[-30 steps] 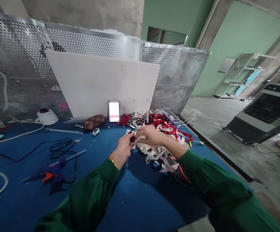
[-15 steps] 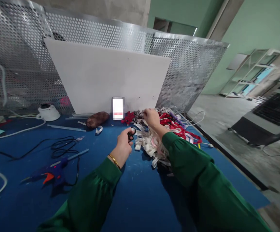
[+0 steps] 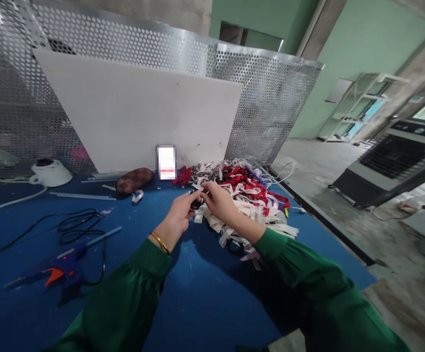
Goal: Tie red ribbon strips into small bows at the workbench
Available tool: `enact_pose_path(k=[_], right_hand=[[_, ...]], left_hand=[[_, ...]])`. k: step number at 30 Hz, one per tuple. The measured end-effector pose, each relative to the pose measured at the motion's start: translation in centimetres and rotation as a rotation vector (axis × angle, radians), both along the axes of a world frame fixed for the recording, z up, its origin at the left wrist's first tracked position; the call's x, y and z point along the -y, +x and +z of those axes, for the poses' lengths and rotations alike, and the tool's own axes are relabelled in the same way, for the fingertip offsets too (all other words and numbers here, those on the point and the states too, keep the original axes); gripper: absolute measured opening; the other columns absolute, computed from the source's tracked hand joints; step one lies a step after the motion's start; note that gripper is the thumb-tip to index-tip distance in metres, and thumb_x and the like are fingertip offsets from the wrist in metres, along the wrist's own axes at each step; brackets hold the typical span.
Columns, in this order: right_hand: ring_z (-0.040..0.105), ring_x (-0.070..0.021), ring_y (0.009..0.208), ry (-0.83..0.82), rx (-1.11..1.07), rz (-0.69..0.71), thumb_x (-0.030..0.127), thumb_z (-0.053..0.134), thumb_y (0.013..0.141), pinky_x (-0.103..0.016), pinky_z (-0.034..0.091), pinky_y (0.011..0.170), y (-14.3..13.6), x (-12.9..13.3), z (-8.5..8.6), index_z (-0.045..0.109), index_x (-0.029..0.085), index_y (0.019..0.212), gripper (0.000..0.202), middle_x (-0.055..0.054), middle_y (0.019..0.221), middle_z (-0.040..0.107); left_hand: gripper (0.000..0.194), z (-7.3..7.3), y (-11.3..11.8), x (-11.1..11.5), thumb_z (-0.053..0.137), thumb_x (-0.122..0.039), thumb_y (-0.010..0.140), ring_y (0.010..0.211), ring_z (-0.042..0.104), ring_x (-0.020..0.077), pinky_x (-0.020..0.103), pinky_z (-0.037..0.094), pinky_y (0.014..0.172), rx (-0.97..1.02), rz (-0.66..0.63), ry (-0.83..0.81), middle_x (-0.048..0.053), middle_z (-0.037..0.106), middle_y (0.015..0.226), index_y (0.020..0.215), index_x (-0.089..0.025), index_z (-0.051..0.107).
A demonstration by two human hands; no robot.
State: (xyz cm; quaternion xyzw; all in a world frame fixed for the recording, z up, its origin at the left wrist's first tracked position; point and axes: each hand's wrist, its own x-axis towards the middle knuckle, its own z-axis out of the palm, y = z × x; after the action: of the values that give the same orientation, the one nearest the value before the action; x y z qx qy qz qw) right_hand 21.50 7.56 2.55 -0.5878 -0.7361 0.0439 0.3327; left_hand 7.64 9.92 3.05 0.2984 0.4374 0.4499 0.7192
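Observation:
My left hand [image 3: 178,212] is closed on a small black bundle of loops [image 3: 195,199] that looks like black hair ties. Its fingertips meet those of my right hand [image 3: 218,200], which pinches at the same bundle; the exact hold is hidden behind the fingers. Just behind and to the right lies a heap of ribbons [image 3: 249,188] in white, cream, red and pink. Part of a black loop [image 3: 235,247] shows at the heap's near edge, below my right wrist.
On the left of the blue table [image 3: 198,303] lie a glue gun [image 3: 64,266] and its black cord [image 3: 78,225]. Farther back are a brown checked pouch [image 3: 135,181], a lit phone [image 3: 166,162], a white cup-like object [image 3: 51,173] and glue sticks [image 3: 82,196]. A white board [image 3: 142,112] stands behind.
My right hand has come back from the ribbon heap, toward the left, and joined my left hand at the black loops. The whole view has swung somewhat to the right.

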Motion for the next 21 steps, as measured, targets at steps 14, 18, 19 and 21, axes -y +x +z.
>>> enact_pose_path(k=[14,18,19,21], right_hand=[[0.065,-0.0273,0.105,-0.348,0.428,-0.456,0.023,0.056,0.084,-0.03,0.047,0.086,7.9,-9.9,2.8,0.072,0.011,0.103,0.027,-0.019,0.109,0.07],[0.067,-0.026,0.1,-0.368,0.405,-0.503,0.018,0.058,0.078,-0.028,0.048,0.083,8.2,-11.0,0.5,0.072,0.012,0.099,0.026,-0.018,0.101,0.072],[0.067,-0.0254,0.1,-0.359,0.401,-0.522,0.019,0.055,0.08,-0.029,0.048,0.082,8.3,-11.0,0.3,0.072,0.013,0.101,0.027,-0.017,0.104,0.072],[0.065,-0.025,0.102,-0.287,0.382,-0.562,0.022,0.049,0.085,-0.03,0.047,0.082,8.5,-10.6,0.4,0.069,0.015,0.105,0.03,-0.015,0.11,0.07]], left_hand=[[0.029,0.7,-1.6,-1.3,0.075,-0.03,0.074,0.037,0.038,0.0051,0.02,0.014,0.034,0.175,0.148,-0.209,-0.005,0.051,0.054,0.066,-0.016,0.05],[0.012,0.9,-1.4,-1.1,0.066,-0.021,0.079,0.042,0.043,0.0055,0.019,0.022,0.034,0.279,0.035,-0.195,0.001,0.062,0.066,0.075,-0.013,0.058],[0.011,1.0,-1.4,-1.1,0.065,-0.02,0.08,0.042,0.043,0.0055,0.019,0.023,0.034,0.284,0.038,-0.192,0.001,0.062,0.066,0.074,-0.013,0.058],[0.014,1.0,-1.4,-1.1,0.063,-0.019,0.08,0.04,0.04,0.0052,0.019,0.021,0.033,0.273,0.07,-0.184,-0.001,0.057,0.061,0.07,-0.013,0.055]])
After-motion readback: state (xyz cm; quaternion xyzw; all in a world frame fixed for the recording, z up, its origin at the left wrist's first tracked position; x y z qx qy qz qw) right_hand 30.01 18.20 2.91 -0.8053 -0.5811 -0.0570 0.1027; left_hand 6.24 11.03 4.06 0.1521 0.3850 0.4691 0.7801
